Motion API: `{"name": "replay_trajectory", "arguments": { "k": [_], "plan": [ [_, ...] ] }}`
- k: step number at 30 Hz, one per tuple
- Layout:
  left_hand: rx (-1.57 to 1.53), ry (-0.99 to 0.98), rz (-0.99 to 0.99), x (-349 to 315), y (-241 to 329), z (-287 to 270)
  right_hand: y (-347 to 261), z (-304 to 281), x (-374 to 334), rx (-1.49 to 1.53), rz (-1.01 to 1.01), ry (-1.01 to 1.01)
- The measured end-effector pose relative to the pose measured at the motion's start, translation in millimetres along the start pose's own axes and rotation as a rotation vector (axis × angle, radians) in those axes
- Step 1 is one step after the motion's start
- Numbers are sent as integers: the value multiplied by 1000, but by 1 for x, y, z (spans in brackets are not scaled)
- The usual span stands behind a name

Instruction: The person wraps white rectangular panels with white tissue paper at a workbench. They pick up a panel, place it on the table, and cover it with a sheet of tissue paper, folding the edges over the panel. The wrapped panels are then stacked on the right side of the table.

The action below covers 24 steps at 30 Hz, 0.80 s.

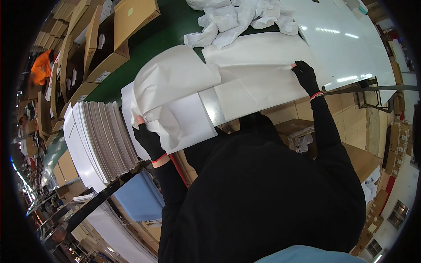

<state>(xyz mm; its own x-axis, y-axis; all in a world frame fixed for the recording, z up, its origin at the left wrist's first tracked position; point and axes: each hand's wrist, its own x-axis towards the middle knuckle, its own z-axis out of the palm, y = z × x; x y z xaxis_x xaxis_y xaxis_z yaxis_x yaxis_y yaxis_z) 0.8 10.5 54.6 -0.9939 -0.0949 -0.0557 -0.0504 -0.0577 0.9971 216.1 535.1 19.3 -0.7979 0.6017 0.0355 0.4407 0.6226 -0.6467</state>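
Observation:
A flat white panel (197, 116) lies on the green table (166, 26), partly wrapped in white paper sheets (175, 74). My left hand (148, 139), in a black glove, grips the folded paper at the panel's left end. My right hand (305, 76), also in a black glove, pinches the edge of another paper sheet (258, 65) at the right. A grey tape strip (212, 105) crosses the panel between the two paper sections. Black sleeves cover both forearms.
A leaning stack of white and grey boards (98, 138) stands at my left. Open cardboard boxes (109, 39) line the table's far left. Crumpled white paper (237, 19) lies at the back, beside a glossy white sheet (346, 44). Cardboard boxes (302, 131) sit below the table.

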Motion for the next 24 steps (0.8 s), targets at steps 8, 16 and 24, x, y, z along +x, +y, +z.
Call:
{"name": "replay_trajectory", "arguments": {
  "k": [8, 16, 24],
  "plan": [
    [-130, -90, 143, -24, 75, 60, -104, 22, 7, 424, -290, 23],
    [-177, 34, 173, -22, 92, 44, -154, 41, 46, 1839, -63, -809],
    [88, -307, 429, -44, 96, 61, -284, 55, -8, 786, -322, -706]
  ]
}}
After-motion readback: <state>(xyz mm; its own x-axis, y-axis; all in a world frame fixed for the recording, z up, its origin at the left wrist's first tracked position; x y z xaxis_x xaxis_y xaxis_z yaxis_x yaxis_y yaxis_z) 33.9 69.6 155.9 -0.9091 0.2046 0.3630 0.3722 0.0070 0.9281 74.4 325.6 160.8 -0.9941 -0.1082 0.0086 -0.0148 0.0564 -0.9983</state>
